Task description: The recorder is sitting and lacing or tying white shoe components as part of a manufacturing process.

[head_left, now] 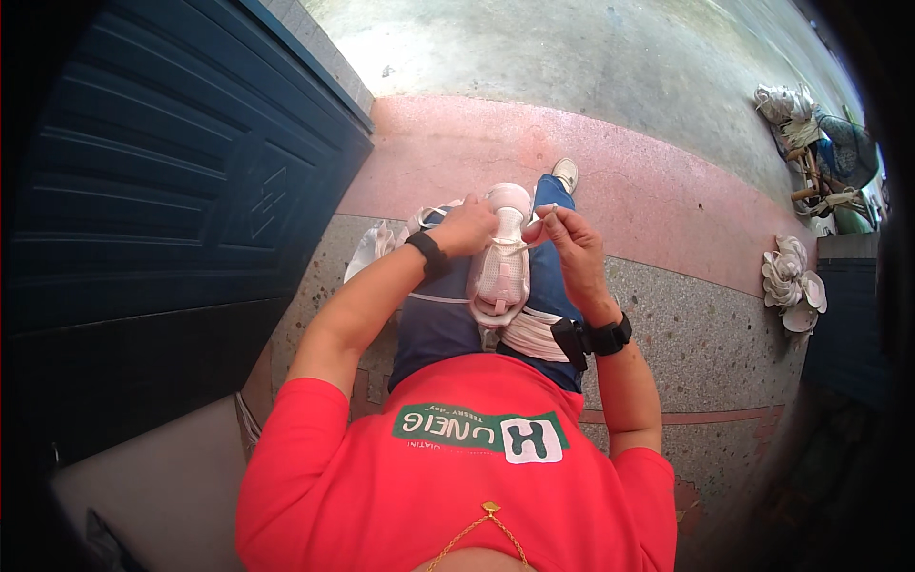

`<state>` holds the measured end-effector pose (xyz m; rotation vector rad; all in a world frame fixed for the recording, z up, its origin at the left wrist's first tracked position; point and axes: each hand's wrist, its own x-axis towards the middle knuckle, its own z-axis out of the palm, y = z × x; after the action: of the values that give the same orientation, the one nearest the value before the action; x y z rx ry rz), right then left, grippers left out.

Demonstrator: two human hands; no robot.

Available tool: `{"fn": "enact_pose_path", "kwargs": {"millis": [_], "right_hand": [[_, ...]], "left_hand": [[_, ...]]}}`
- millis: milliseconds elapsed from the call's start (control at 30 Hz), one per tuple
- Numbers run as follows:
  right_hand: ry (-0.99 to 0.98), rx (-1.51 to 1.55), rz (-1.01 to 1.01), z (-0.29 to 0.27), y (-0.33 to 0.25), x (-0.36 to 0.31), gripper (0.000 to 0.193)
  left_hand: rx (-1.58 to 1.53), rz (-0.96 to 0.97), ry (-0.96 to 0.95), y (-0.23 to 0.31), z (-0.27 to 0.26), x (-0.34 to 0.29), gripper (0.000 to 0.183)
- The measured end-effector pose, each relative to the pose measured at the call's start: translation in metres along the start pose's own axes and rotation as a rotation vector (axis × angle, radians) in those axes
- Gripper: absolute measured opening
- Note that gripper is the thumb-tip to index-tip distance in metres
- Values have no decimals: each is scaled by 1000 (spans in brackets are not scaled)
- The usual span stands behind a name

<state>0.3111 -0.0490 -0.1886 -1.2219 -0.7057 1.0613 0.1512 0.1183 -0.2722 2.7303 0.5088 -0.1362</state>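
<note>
A pale pink and white sneaker [501, 276] rests on my lap between my thighs. White shoelace [515, 246] crosses its upper. My right hand [575, 246] is raised at the shoe's right side, thumb and fingertips pinched on a lace end. On the other side, my left hand [464, 229] is closed with its fingertips against the upper; what they grip is hidden. A bundle of white laces [537, 338] lies over my right thigh. Beyond my left hand, more pale shoe parts and a loop of lace [419, 217] lie partly covered.
A dark blue panelled door [181, 181] stands close on my left. At the right, a pile of pale shoes [793, 284] sits on the speckled floor [686, 334]. Farther off are a bundle of white items [786, 103] and a blue-grey container [846, 153].
</note>
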Motion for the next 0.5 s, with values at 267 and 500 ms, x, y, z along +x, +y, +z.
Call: {"fn": "enact_pose_path", "kwargs": {"millis": [267,500], "right_hand": [[-77,-35,-542,20,-128,7,23],[-90,-19,-953,-5,-273,-8,21]], "left_hand": [[247,10,65,11,-3,-12,17],[-309,-245,151,-9,8,-18,23]]}}
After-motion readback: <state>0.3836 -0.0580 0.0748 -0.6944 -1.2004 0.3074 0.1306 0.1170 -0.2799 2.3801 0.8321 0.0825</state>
